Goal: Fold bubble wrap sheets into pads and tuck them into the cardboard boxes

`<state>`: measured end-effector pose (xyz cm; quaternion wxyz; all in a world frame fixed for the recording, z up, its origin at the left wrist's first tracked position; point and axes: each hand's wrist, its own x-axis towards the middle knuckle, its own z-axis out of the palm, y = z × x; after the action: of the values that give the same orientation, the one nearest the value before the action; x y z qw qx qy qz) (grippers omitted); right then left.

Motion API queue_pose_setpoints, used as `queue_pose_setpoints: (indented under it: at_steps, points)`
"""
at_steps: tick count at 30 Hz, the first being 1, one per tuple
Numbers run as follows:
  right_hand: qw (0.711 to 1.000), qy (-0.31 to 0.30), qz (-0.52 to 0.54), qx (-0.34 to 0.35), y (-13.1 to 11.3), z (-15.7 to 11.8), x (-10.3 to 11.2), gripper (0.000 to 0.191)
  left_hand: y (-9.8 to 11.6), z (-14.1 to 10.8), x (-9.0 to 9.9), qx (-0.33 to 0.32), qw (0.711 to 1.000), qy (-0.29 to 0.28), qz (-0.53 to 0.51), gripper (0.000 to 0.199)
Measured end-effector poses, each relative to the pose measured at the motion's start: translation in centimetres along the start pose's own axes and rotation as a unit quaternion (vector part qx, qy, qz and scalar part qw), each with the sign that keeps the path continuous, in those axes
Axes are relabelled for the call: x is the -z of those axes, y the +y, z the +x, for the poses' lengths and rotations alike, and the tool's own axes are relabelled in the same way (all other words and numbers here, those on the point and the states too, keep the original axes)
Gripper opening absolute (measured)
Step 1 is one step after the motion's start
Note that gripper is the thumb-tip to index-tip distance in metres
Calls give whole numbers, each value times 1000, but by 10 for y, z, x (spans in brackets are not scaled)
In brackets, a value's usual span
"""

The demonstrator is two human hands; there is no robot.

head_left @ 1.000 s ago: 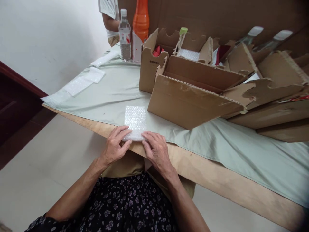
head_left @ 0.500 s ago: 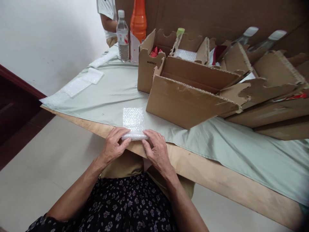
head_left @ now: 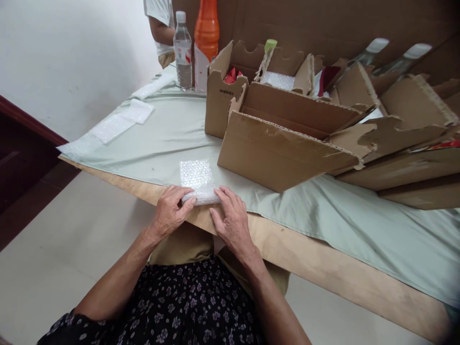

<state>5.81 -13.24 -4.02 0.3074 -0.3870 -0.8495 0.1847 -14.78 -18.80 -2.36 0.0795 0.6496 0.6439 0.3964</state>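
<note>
A small sheet of clear bubble wrap point(head_left: 196, 173) lies on the cloth at the table's front edge. Its near end is folded or rolled into a thick strip across the bottom. My left hand point(head_left: 171, 210) is closed on the left end of that strip, thumb in front and fingers on top. At the right end, my right hand point(head_left: 232, 218) touches the strip with its fingertips, while the thumb stands apart from it. Whether anything is inside the fold cannot be made out.
Open cardboard boxes point(head_left: 287, 148) stand behind and to the right. More bubble wrap pieces point(head_left: 115, 127) lie at the left. A water bottle point(head_left: 183, 57) and an orange bottle point(head_left: 207, 33) stand at the back, near a person's arm point(head_left: 161, 32). Bare wood point(head_left: 287, 239) edges the table.
The rolled near end has shifted slightly away from me, and the flat part looks shorter. My right thumb has come off the strip; the left hand keeps its grip.
</note>
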Motion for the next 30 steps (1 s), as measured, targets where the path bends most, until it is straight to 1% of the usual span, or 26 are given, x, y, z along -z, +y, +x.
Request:
queue_pose_setpoints:
  at_steps: [4, 10, 16, 21, 26, 30]
  points:
    - [1000, -15, -5, 1, -2, -1, 1, 46, 4, -6, 1, 3, 1000, 7, 10, 24]
    - [1000, -14, -4, 8, -4, -2, 1, 45, 2, -11, -1, -3, 1000, 16, -7, 23]
    - [1000, -12, -3, 23, -5, -5, 3, 44, 0, -12, -1, 6, 1000, 10, -13, 23]
    - [999, -30, -23, 16, -5, -2, 0, 45, 0, -11, -4, 26, 999, 27, -17, 21]
    - [998, -35, -56, 21, -5, 3, -2, 37, -1, -10, -6, 28, 999, 36, -22, 19]
    - [997, -42, -61, 31, -4, 6, -1, 35, -1, -11, -5, 28, 998, 45, -24, 20]
